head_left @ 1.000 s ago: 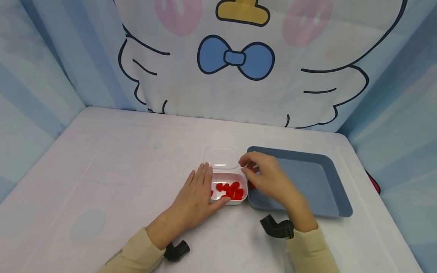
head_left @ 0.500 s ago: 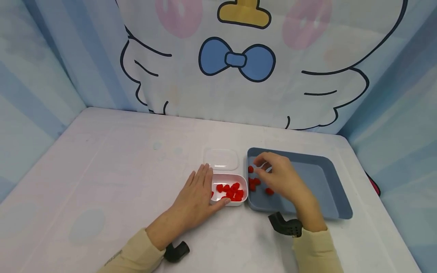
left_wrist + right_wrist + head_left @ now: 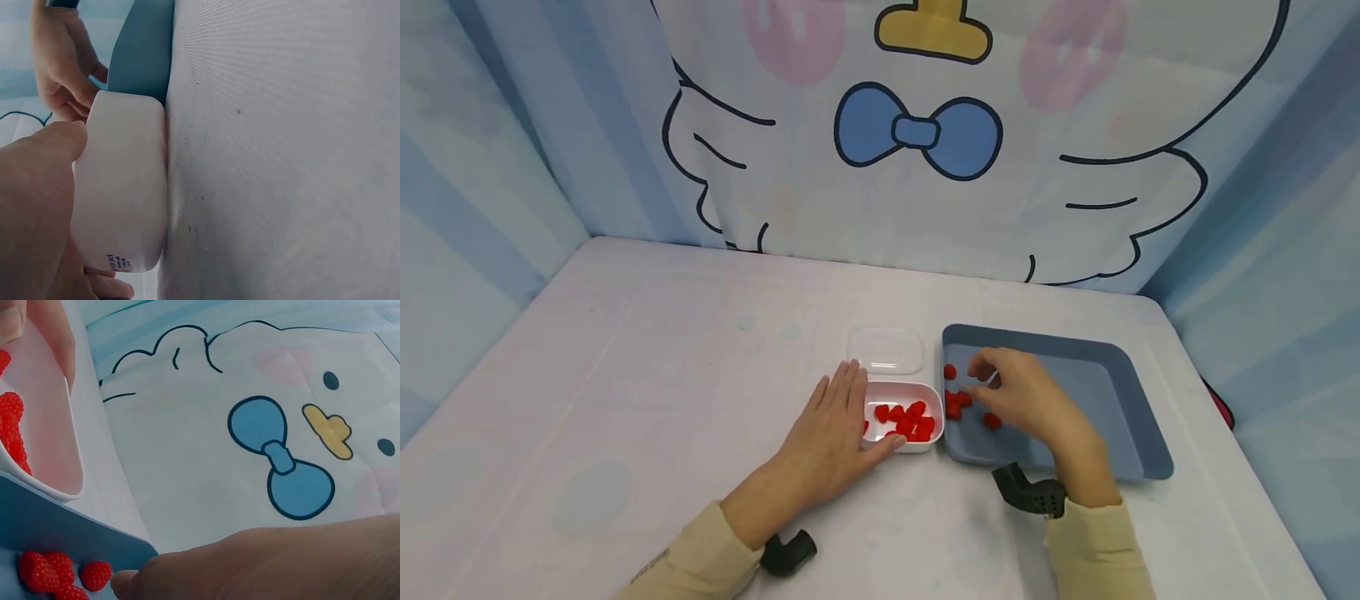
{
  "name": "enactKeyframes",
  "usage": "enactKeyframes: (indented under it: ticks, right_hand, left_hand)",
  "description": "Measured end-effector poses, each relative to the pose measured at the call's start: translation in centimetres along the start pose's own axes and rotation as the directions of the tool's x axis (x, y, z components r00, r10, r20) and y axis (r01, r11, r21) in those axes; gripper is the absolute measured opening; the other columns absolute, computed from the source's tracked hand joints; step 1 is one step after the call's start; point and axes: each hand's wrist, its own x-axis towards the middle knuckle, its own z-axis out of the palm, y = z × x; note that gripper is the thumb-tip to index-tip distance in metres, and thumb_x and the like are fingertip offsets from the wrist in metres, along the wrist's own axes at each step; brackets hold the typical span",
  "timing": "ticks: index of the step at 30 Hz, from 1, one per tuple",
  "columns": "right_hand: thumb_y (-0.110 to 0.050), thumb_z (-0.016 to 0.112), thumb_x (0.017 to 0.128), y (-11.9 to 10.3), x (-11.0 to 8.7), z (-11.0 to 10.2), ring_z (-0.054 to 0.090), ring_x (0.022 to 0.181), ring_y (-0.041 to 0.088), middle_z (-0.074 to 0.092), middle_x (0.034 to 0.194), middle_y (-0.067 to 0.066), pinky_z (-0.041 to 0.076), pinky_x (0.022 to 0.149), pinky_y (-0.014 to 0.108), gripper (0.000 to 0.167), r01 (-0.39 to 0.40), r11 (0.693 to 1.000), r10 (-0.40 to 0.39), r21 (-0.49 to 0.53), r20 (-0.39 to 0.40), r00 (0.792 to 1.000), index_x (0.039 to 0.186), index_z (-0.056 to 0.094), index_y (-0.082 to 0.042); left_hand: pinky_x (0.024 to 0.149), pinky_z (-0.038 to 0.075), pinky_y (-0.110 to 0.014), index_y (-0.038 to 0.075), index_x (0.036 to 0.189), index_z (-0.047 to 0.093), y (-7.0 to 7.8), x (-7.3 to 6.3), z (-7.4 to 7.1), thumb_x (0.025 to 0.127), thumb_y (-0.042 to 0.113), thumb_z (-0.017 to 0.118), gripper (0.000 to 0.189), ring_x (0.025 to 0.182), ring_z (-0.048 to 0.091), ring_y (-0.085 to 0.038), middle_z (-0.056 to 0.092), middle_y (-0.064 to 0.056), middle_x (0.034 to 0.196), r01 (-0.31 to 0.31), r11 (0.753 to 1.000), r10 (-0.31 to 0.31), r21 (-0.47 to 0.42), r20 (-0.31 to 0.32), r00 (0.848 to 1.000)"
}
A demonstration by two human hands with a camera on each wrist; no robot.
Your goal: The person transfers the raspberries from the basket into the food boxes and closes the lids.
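Observation:
Flat and straight-fingered, my left hand (image 3: 823,442) lies against the left end of a small white box (image 3: 917,447), its thumb along the front rim. Several red raspberries (image 3: 916,427) are inside; the hand covers the box's left part. Right beside the box is a blue-grey tray (image 3: 1105,417). My right hand (image 3: 1030,400) hovers over the tray's left half, fingers loosely bent, thumb and forefinger apart with nothing between them. Near its fingertips several more raspberries (image 3: 39,572) lie in the tray, one apart toward the back (image 3: 951,372) and one toward the front (image 3: 992,421).
Behind the box lies a clear plastic lid (image 3: 886,350), next to the tray's back left corner. A white cloth covers the table (image 3: 647,375). A printed curtain (image 3: 917,208) with a blue bow closes off the back, with striped curtains at both sides.
My right hand has moved right from beside the box to over the tray, then slightly lower, uncovering the raspberries there. My left hand and the box have stayed put.

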Motion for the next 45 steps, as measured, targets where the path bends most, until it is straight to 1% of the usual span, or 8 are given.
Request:
enactKeyframes:
  ticks: [7,12,17,22,25,29,34,45]
  right_hand:
    - [-0.009,0.068,0.088,0.1,0.1,0.0,0.061,0.086,0.022,0.068,0.101,0.011,0.056,0.074,0.038,0.017,-0.053,0.997,0.054,-0.048,0.032,0.998,0.104,0.067,-0.004]
    - [-0.008,0.069,0.086,0.2,0.2,0.0,0.06,0.086,0.022,0.068,0.099,0.011,0.054,0.076,0.041,0.017,-0.061,0.996,0.064,-0.068,0.045,0.997,0.103,0.068,-0.004]
    - [-0.008,0.07,0.085,0.3,0.2,0.3,0.06,0.086,0.022,0.067,0.098,0.009,0.054,0.078,0.042,0.017,-0.081,0.991,0.091,-0.108,0.09,0.992,0.102,0.068,-0.006]
    - [-0.01,0.071,0.085,0.3,0.2,0.5,0.058,0.083,0.021,0.065,0.095,0.008,0.052,0.073,0.039,0.017,-0.135,0.984,0.151,-0.119,0.135,0.979,0.102,0.067,-0.007]
    - [-0.012,0.072,0.085,0.4,0.2,0.5,0.058,0.081,0.021,0.064,0.093,0.008,0.05,0.071,0.037,0.018,-0.151,0.98,0.169,-0.131,0.147,0.975,0.102,0.067,-0.008]
    - [-0.012,0.073,0.084,0.4,0.2,0.8,0.056,0.078,0.02,0.062,0.089,0.007,0.048,0.067,0.034,0.017,-0.15,0.978,0.172,-0.147,0.155,0.973,0.1,0.067,-0.008]
    - [-0.01,0.074,0.083,0.3,0.1,0.9,0.055,0.075,0.02,0.06,0.084,0.006,0.044,0.063,0.032,0.016,-0.137,0.979,0.16,-0.154,0.146,0.976,0.097,0.067,-0.008]
    - [-0.005,0.071,0.082,0.4,0.6,1.3,0.056,0.075,0.019,0.063,0.085,0.006,0.049,0.067,0.033,0.012,-0.123,0.981,0.147,-0.153,0.155,0.977,0.093,0.067,-0.005]
  left_hand:
    - [0.123,0.021,-0.052,0.0,0.154,0.025,0.0,0.0,-0.1,0.088,0.062,0.059,0.096,0.151,0.024,-0.035,0.028,-0.018,0.161,-0.006,1.0,0.006,0.001,-0.008,1.0]
    - [0.124,0.02,-0.052,0.001,0.154,0.024,0.0,0.0,0.0,0.089,0.064,0.058,0.097,0.152,0.022,-0.034,0.026,-0.017,0.162,-0.003,1.0,0.003,-0.007,-0.005,1.0]
    - [0.124,0.02,-0.052,0.001,0.154,0.024,0.0,0.0,0.0,0.088,0.064,0.058,0.098,0.152,0.022,-0.034,0.026,-0.017,0.162,0.004,1.0,-0.004,-0.005,0.004,1.0]
    - [0.124,0.018,-0.052,0.001,0.155,0.023,0.0,0.0,0.0,0.089,0.065,0.056,0.098,0.153,0.021,-0.034,0.025,-0.017,0.163,0.002,1.0,-0.002,-0.01,0.007,1.0]
    - [0.124,0.018,-0.052,0.0,0.155,0.023,0.0,-0.1,0.0,0.089,0.065,0.056,0.098,0.153,0.021,-0.034,0.025,-0.017,0.163,-0.001,1.0,0.001,-0.009,0.004,1.0]
    - [0.124,0.02,-0.052,0.0,0.155,0.023,0.1,-0.1,-0.1,0.089,0.065,0.056,0.098,0.152,0.021,-0.034,0.026,-0.018,0.162,-0.009,1.0,0.009,-0.001,0.006,1.0]
    - [0.124,0.019,-0.051,0.0,0.155,0.023,0.1,-0.1,-0.1,0.089,0.066,0.055,0.098,0.153,0.021,-0.033,0.026,-0.017,0.163,-0.01,1.0,0.01,0.005,0.005,1.0]
    - [0.124,0.019,-0.052,0.0,0.155,0.023,-0.1,-0.1,-0.2,0.089,0.065,0.056,0.098,0.152,0.022,-0.034,0.027,-0.018,0.162,-0.008,1.0,0.008,0.002,-0.004,1.0]
